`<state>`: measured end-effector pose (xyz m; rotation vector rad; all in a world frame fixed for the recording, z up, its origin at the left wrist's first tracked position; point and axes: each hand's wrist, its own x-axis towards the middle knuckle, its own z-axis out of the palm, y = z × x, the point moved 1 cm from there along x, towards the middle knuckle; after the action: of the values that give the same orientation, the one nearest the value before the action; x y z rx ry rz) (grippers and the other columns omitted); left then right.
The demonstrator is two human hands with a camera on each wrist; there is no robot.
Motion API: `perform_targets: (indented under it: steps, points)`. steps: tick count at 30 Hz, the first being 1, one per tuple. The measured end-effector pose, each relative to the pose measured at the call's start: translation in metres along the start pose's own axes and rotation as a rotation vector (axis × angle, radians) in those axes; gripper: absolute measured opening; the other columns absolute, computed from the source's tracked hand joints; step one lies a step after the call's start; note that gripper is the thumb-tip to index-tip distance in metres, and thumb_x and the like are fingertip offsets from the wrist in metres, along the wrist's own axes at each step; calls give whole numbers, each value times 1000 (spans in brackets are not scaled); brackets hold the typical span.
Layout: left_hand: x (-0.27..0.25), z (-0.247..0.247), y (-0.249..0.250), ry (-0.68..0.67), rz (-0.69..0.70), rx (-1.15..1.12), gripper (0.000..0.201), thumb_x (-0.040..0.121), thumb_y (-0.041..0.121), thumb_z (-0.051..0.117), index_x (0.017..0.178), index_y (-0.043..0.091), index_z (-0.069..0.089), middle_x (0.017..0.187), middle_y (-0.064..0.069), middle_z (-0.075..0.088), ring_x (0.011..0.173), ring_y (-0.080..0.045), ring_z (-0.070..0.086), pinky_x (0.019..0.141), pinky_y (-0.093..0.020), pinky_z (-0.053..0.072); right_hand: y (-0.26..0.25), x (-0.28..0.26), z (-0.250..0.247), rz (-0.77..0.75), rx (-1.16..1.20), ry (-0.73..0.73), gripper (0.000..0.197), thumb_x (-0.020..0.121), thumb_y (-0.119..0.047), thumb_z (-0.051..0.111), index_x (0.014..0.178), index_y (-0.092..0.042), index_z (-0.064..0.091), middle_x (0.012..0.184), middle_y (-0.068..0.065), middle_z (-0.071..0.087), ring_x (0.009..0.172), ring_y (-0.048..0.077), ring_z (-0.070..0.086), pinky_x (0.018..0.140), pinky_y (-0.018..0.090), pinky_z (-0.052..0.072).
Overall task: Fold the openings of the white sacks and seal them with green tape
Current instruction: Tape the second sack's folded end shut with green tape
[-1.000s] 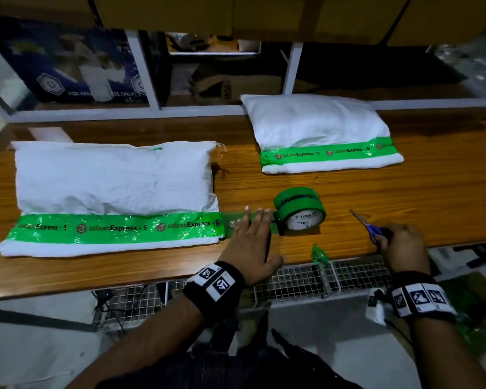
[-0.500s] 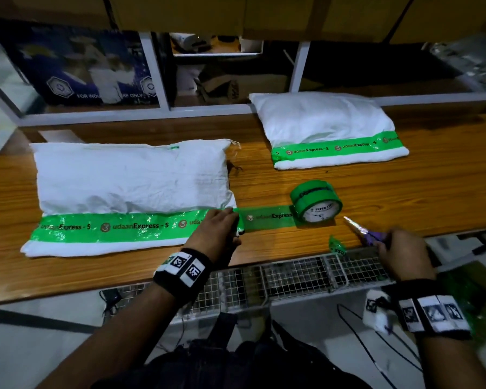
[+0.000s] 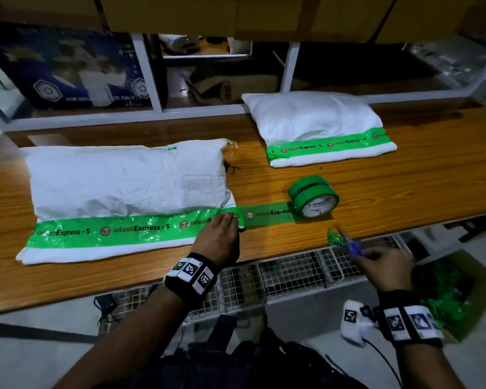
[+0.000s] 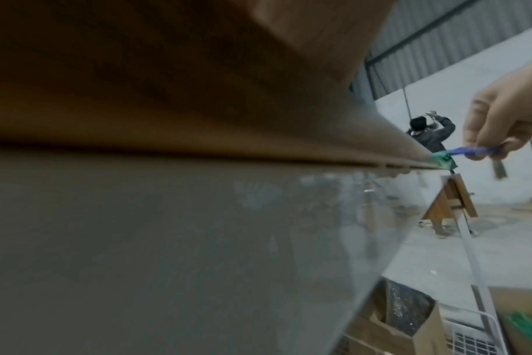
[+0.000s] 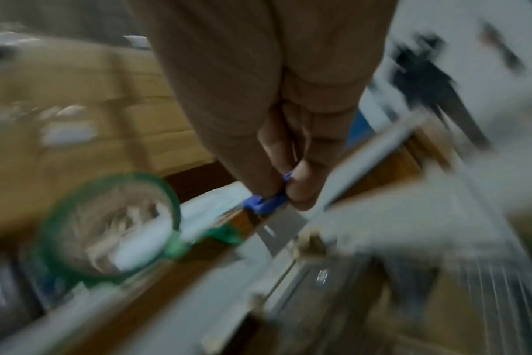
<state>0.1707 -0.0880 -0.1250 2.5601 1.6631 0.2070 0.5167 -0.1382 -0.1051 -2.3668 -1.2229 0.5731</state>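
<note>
A white sack (image 3: 124, 186) lies at the left of the wooden table (image 3: 404, 192), a strip of green tape (image 3: 110, 230) across its folded opening. The strip runs on uncut to the tape roll (image 3: 313, 196) (image 5: 106, 228). My left hand (image 3: 222, 234) sits at the sack's right end, fingers curled over the tape there. My right hand (image 3: 365, 252) (image 4: 507, 120) grips blue-handled scissors (image 3: 354, 245) (image 4: 468, 151) (image 5: 268, 201) at the table's front edge, apart from the strip. A second sack (image 3: 317, 122), taped, lies at the back right.
A crumpled scrap of green tape (image 3: 334, 238) (image 4: 442, 159) sticks to the table's front edge by the scissors. A wire tray (image 3: 292, 276) hangs under the table. A box of green tape waste (image 3: 446, 299) stands at the lower right. A white-framed shelf (image 3: 152, 71) backs the table.
My left hand slid left from beside the roll to the sack's right end and its fingers curled. My right hand drew the scissors back toward the table's front edge.
</note>
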Motion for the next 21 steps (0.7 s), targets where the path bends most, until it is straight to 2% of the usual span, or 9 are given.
perform_targets:
  steps: [2, 3, 5, 8, 9, 12, 15, 18, 21]
  points:
    - [0, 1, 0, -5, -20, 1, 46, 70, 6, 73, 113, -9, 67, 111, -27, 69, 99, -42, 67, 78, -45, 60, -15, -21, 5, -12, 261, -222, 18, 80, -26, 83, 81, -9, 77, 71, 7, 75, 65, 21, 71, 64, 34, 55]
    - [0, 0, 1, -8, -35, 1, 46, 70, 6, 73, 114, -7, 67, 113, -26, 69, 100, -41, 68, 77, -45, 60, -28, -34, 10, -6, 352, -351, 22, 82, -31, 80, 82, -9, 76, 72, 6, 75, 61, 18, 70, 58, 32, 53]
    - [0, 0, 1, -8, -66, -9, 45, 74, 8, 72, 117, -4, 67, 118, -23, 68, 105, -38, 68, 75, -44, 59, -52, -54, 21, -3, 421, -595, 40, 85, -46, 73, 85, -6, 75, 77, 8, 76, 59, 21, 68, 52, 28, 47]
    - [1, -3, 1, -9, -100, -44, 45, 83, 12, 65, 126, 1, 63, 129, -19, 64, 114, -34, 64, 79, -44, 58, -71, -60, 40, 71, 496, -890, 67, 83, -74, 57, 81, -8, 69, 65, 9, 63, 46, 18, 51, 42, 19, 34]
    - [1, -3, 0, -12, -107, -51, 45, 86, 14, 61, 130, 3, 60, 133, -17, 61, 117, -33, 63, 81, -44, 57, -75, -58, 46, 91, 507, -967, 69, 78, -77, 56, 78, -10, 68, 59, 6, 56, 41, 15, 43, 39, 17, 29]
    - [0, -4, 1, -25, -144, -59, 48, 91, 16, 55, 137, 6, 54, 143, -15, 54, 123, -31, 60, 86, -45, 56, -87, -50, 58, 181, 554, -1187, 66, 70, -73, 63, 72, -7, 68, 47, -1, 43, 31, 8, 28, 35, 14, 15]
    - [1, -4, 5, -45, -174, -49, 51, 93, 17, 51, 143, 8, 48, 149, -13, 48, 127, -31, 56, 90, -44, 53, -97, -40, 64, 237, 662, -1315, 69, 59, -70, 76, 77, -4, 66, 44, -4, 39, 29, 6, 25, 35, 12, 14]
    - [2, -3, 5, -45, -194, -31, 52, 96, 20, 47, 146, 10, 43, 153, -11, 42, 130, -29, 53, 93, -42, 51, -107, -31, 70, 279, 711, -1328, 59, 73, -63, 67, 78, -4, 65, 42, -5, 36, 28, 5, 25, 35, 11, 14]
    - [1, -1, 5, -12, -190, -27, 50, 94, 18, 49, 143, 8, 48, 150, -14, 47, 128, -30, 56, 88, -44, 54, -112, -27, 75, 311, 760, -1323, 52, 82, -57, 59, 77, -5, 63, 42, -6, 35, 28, 5, 24, 35, 10, 14]
